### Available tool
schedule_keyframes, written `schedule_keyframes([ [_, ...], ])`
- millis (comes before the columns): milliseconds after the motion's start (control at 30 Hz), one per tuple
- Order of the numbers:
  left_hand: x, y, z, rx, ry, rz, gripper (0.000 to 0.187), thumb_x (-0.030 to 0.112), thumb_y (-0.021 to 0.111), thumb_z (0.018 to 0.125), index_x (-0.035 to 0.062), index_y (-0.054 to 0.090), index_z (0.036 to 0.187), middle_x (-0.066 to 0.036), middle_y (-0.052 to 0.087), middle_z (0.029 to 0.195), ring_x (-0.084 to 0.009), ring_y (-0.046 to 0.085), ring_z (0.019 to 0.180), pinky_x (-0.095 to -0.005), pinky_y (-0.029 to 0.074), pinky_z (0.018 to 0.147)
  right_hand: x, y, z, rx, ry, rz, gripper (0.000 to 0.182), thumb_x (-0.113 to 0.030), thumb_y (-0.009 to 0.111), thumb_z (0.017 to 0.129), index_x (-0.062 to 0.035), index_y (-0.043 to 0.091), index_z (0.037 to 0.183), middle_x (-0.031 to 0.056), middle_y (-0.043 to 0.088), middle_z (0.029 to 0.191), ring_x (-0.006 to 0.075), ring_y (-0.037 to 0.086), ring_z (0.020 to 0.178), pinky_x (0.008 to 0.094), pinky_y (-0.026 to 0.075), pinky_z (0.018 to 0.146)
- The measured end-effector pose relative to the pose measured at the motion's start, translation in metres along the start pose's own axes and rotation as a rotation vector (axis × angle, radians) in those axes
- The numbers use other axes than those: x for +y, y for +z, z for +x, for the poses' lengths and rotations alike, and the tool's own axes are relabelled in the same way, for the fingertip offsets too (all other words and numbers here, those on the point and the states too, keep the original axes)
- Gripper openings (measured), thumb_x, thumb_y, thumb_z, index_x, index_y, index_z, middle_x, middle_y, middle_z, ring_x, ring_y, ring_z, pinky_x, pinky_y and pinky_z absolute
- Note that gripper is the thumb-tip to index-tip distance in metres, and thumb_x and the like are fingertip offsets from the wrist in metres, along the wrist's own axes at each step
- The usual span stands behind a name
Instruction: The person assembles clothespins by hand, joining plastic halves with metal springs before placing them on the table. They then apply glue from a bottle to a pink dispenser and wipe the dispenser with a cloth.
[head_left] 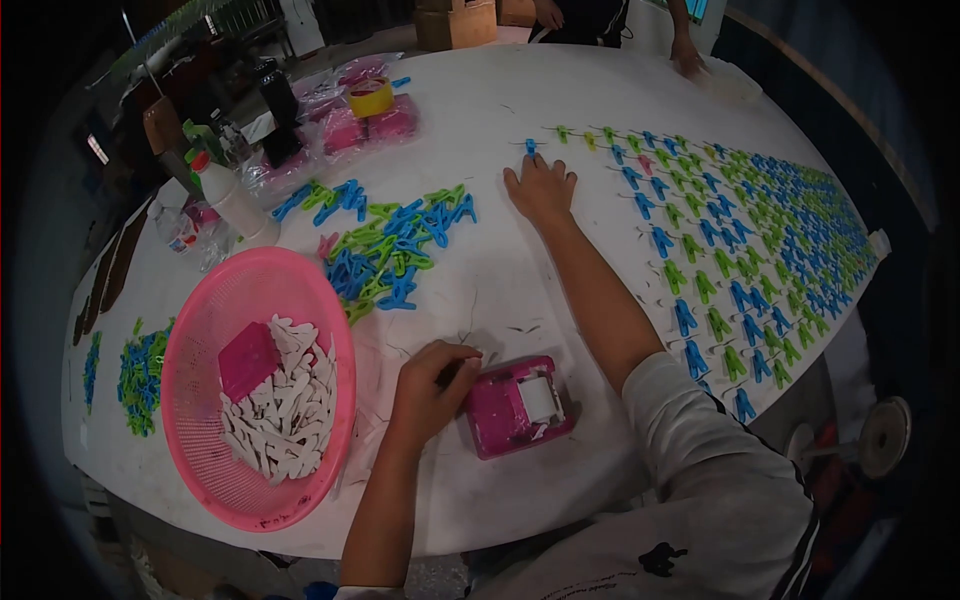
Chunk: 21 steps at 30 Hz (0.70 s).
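Head view: the left hand (432,385) is seen curled, fingertips touching the pink tape dispenser (517,405) on the white counter (500,270) beside the pink basket (255,390), while the right hand (541,188) is laid flat and released, just below a blue clip (531,147).

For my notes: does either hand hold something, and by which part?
Right hand lies flat on the table, holding nothing. Left hand is curled beside the pink box; any hold cannot be told.

text: none legible | white bottle (232,200) at 10 o'clock: label too blurred to read | pink box (515,405) near centre: no readable marking | surface (500,110): no signs
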<state>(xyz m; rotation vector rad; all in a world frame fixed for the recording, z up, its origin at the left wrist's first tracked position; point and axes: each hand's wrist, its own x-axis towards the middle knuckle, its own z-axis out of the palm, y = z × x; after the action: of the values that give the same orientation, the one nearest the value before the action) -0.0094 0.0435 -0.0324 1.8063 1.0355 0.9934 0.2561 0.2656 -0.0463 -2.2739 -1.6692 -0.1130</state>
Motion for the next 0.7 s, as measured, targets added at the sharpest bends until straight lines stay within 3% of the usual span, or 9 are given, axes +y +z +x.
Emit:
schedule_keyframes([
  [167, 0.004, -0.003, 0.0, -0.006, -0.039, -0.014, 0.012, 0.01, 0.068, 0.091, -0.0003, 0.069, 0.097, -0.01, 0.065, 0.083, -0.0151, 0.061, 0.071, -0.0272, 0.048, 0.065, -0.002, -0.008, -0.007, 0.039, 0.056, 0.013, 0.052, -0.047, 0.045, 0.097, -0.0054, 0.065, 0.122, 0.0066, 0.061, 0.127, 0.0314, 0.047, 0.118, 0.0503, 0.034, 0.098],
  [567, 0.007, -0.006, -0.002, -0.02, -0.126, -0.084, 0.012, 0.009, 0.067, 0.093, -0.0012, 0.069, 0.098, -0.006, 0.067, 0.081, -0.009, 0.059, 0.07, -0.0232, 0.048, 0.065, 0.035, -0.023, -0.024, 0.089, 0.261, 0.002, 0.046, -0.042, 0.051, 0.093, -0.003, 0.067, 0.113, 0.0092, 0.062, 0.12, 0.0301, 0.047, 0.117, 0.0475, 0.035, 0.097],
  [700, 0.001, -0.004, -0.002, -0.027, -0.112, -0.085, 0.01, 0.008, 0.067, 0.092, -0.0009, 0.069, 0.097, -0.005, 0.066, 0.082, -0.0087, 0.059, 0.071, -0.023, 0.047, 0.065, 0.044, -0.024, -0.022, 0.084, 0.296, -0.006, 0.049, -0.041, 0.051, 0.092, -0.0001, 0.067, 0.114, 0.0114, 0.059, 0.124, 0.0302, 0.046, 0.118, 0.0461, 0.035, 0.098],
])
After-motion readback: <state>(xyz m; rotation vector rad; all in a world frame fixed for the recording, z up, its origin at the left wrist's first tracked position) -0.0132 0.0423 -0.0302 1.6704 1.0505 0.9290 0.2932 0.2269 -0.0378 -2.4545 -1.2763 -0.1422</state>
